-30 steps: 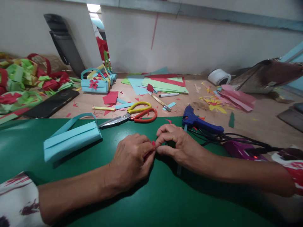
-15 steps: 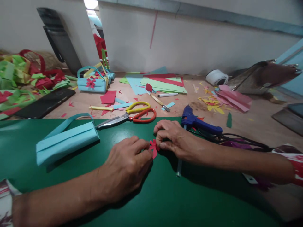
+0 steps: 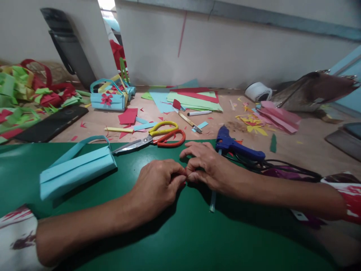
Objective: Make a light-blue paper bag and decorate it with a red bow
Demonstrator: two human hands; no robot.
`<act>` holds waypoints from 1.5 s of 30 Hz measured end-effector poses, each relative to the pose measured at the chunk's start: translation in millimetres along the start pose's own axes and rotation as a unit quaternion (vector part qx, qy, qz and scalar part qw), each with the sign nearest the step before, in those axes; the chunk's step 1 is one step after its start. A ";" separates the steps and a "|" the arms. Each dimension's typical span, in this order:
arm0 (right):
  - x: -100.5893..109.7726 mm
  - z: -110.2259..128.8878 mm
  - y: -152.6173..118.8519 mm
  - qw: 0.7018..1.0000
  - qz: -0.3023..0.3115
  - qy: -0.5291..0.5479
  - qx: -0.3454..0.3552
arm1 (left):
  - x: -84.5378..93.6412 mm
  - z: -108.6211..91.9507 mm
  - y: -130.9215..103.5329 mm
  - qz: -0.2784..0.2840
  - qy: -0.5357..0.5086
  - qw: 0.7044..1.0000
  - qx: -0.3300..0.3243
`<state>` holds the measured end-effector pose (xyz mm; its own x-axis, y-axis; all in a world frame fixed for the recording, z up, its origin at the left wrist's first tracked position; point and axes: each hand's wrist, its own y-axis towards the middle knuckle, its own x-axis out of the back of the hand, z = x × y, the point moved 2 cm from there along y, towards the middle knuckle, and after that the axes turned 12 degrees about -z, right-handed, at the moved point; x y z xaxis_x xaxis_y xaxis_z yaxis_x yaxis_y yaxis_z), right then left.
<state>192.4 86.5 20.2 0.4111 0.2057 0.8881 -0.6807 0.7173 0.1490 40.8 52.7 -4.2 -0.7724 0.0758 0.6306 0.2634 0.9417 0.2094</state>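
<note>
My left hand (image 3: 159, 184) and my right hand (image 3: 207, 165) meet fingertip to fingertip over the green board (image 3: 203, 241). Both pinch a small red paper flower (image 3: 185, 183), nearly all hidden behind the fingers. A light blue paper bag (image 3: 77, 171) with a strap lies to the left of my left hand. Scissors (image 3: 146, 140) with one yellow and one orange handle rest beyond my hands, blades toward the bag. Just past my right hand is a blue glue gun (image 3: 235, 146), its clear glue stick reaching down beside my right wrist.
A finished blue bag with a red flower (image 3: 107, 99) stands at the back. Coloured paper sheets (image 3: 194, 99), a pen (image 3: 199, 113) and scraps lie behind the board. A black phone (image 3: 52, 123) is at the left, pink paper (image 3: 279, 116) and a brown purse (image 3: 310, 90) at the right.
My left hand has closed in toward my right fingertips, and its thumb now shows in a pinch. The red flower, visible between the hands before, is now mostly covered.
</note>
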 end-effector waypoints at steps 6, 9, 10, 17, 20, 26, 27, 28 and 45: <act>0.6 0.2 -1.8 1.000 -0.010 0.013 -0.001 | -1.3 -2.0 0.4 0.012 0.059 0.998 -0.019; -0.1 -0.8 -3.7 1.000 -0.016 0.023 -0.004 | -3.1 -3.7 2.2 -0.001 0.080 0.997 -0.006; -0.2 -1.0 -4.0 0.999 -0.019 0.024 -0.010 | -3.8 -4.1 2.7 -0.009 0.088 0.996 -0.003; 5.0 0.1 -3.6 0.995 -0.035 0.069 -0.056 | -6.3 -4.8 2.8 -0.040 0.061 0.997 0.013; 9.5 0.3 -6.2 0.987 -0.072 0.111 -0.096 | -5.8 -4.5 1.8 -0.040 0.048 0.998 0.026; 3.8 -0.6 -13.3 0.972 -0.090 0.122 -0.178 | -5.2 -4.5 0.6 -0.056 0.031 0.998 0.026; 1.9 -1.2 -13.3 0.969 -0.089 0.133 -0.189 | -5.4 -4.5 0.3 -0.057 0.030 0.998 0.026; 0.2 -1.8 -12.8 0.966 -0.088 0.143 -0.198 | -5.6 -4.5 0.1 -0.058 0.029 0.998 0.025; -1.6 4.7 -3.0 0.973 -0.042 0.171 -0.146 | 3.6 -3.0 -9.6 -0.070 0.019 0.997 0.020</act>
<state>190.9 80.9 20.4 0.6692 0.3126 0.6742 -0.4552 0.8895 0.0394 37.2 43.0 -1.7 -0.7776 -0.0685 0.6250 0.1307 0.9547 0.2673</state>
